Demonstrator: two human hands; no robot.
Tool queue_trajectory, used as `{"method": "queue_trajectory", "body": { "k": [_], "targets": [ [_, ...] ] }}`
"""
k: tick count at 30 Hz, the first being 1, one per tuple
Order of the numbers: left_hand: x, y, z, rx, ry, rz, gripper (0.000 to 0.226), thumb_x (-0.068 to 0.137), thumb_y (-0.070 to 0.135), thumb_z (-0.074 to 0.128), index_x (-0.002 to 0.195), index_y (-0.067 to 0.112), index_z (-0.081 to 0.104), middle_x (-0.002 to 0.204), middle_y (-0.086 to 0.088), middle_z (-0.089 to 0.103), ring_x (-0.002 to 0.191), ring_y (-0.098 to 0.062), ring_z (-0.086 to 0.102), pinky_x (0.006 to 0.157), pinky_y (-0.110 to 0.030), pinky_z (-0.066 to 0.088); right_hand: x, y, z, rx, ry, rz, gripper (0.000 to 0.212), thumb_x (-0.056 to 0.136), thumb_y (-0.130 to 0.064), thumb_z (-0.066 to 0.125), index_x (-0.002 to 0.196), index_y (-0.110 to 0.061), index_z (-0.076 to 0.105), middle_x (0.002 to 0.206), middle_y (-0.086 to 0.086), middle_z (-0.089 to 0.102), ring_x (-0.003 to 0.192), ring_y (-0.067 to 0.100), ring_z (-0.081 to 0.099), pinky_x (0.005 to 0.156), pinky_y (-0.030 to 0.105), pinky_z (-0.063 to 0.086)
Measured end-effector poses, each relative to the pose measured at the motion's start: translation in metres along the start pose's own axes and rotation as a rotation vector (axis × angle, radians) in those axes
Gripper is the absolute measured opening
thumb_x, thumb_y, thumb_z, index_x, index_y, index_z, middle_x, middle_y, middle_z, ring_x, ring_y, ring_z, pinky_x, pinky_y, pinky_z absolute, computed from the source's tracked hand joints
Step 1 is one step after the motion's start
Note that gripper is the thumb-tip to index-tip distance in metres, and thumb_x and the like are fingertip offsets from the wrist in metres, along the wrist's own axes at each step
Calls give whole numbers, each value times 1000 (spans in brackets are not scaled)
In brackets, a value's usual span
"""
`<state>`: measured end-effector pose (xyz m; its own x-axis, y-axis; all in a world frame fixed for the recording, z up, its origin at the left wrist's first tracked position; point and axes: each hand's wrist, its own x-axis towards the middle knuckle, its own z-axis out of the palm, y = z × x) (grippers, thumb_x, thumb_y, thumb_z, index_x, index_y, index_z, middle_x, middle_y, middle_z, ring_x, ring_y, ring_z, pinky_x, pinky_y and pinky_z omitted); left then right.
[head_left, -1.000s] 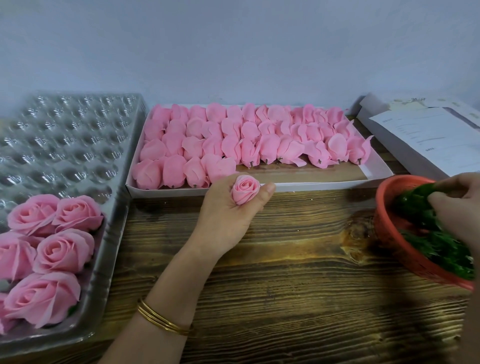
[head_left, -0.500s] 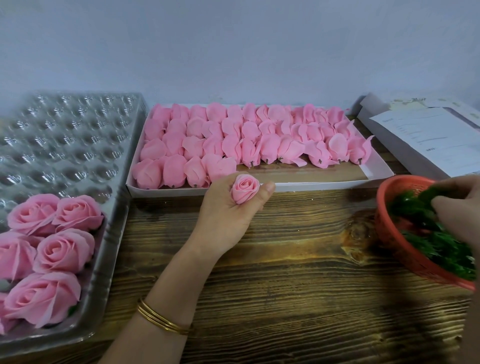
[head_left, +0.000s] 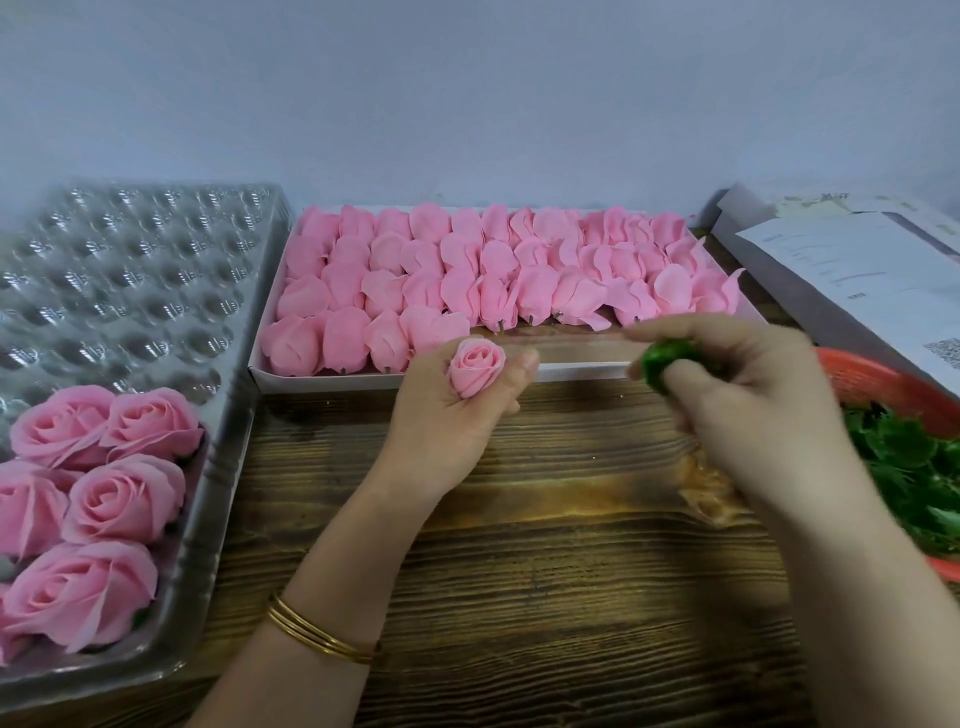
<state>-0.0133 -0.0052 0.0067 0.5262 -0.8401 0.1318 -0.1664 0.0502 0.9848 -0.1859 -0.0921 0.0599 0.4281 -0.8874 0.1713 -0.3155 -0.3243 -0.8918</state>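
My left hand (head_left: 457, 415) pinches a rosebud (head_left: 477, 371) between thumb and fingers at centre frame, bloom up and base down. I judge it is held steady like this so the green piece can be brought to it. My right hand (head_left: 748, 395), just right of it, pinches a green calyx (head_left: 662, 364) at its fingertips, blurred and turned toward the bud. The two hands are near but apart, each clamped on its own part.

Behind them, the white box (head_left: 587, 371) holds rows of loose pink buds (head_left: 467, 270) lying on their sides; its front strip right of centre is bare. At the right edge the red basket (head_left: 883, 384) is filled with more calyxes (head_left: 904, 467), within easy reach of that hand. At left the clear tray (head_left: 130, 270) carries opened roses (head_left: 104, 467) in its near cups, the far cups unfilled. Everything sits on the wooden surface (head_left: 519, 571).
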Motion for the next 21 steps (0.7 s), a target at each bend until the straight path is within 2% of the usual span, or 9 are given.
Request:
{"method": "queue_trajectory", "body": {
  "k": [3, 8, 10, 12, 17, 21],
  "targets": [
    [2, 2, -1, -45, 43, -62, 35, 76, 60, 60, 64, 27, 65, 65, 6, 69, 70, -1, 66, 78, -25, 46, -2, 5, 24, 106, -103, 120, 38, 88, 9, 54, 89, -22, 75, 76, 8, 73, 43, 2, 49, 47, 15, 41],
    [5, 5, -3, -281, 76, -136, 37, 92, 39, 61, 60, 22, 65, 62, 3, 60, 71, -8, 66, 79, -27, 58, -5, 13, 51, 334, -236, 343, 29, 93, 8, 52, 105, -11, 70, 77, 11, 64, 50, 9, 55, 46, 15, 42],
    [5, 6, -3, -358, 82, -139, 36, 89, 40, 61, 60, 20, 64, 63, 1, 60, 74, -13, 63, 89, -38, 58, -5, 13, 59, 441, -277, 440, 30, 94, 9, 49, 116, -3, 65, 77, 12, 65, 54, 11, 58, 49, 16, 47],
    [5, 7, -3, -389, 71, -141, 35, 85, 45, 60, 59, 22, 66, 66, 3, 63, 80, -16, 59, 97, -45, 52, -5, 13, 64, 556, -333, 532, 34, 95, 9, 46, 123, -1, 60, 86, 14, 66, 57, 12, 64, 54, 17, 54],
    [3, 8, -4, -435, 29, -162, 30, 77, 48, 61, 57, 27, 68, 72, 4, 70, 85, -10, 66, 103, -45, 49, -6, 9, 66, 788, -462, 664, 35, 95, 12, 42, 128, 10, 54, 115, 28, 62, 73, 26, 73, 70, 28, 62],
    [3, 7, -1, -431, 12, -146, 32, 77, 46, 60, 63, 18, 64, 79, 0, 72, 89, -10, 69, 98, -39, 50, -8, 8, 65, 865, -523, 666, 36, 95, 14, 42, 130, 12, 52, 121, 30, 63, 93, 33, 73, 81, 30, 60]
  ]
}}
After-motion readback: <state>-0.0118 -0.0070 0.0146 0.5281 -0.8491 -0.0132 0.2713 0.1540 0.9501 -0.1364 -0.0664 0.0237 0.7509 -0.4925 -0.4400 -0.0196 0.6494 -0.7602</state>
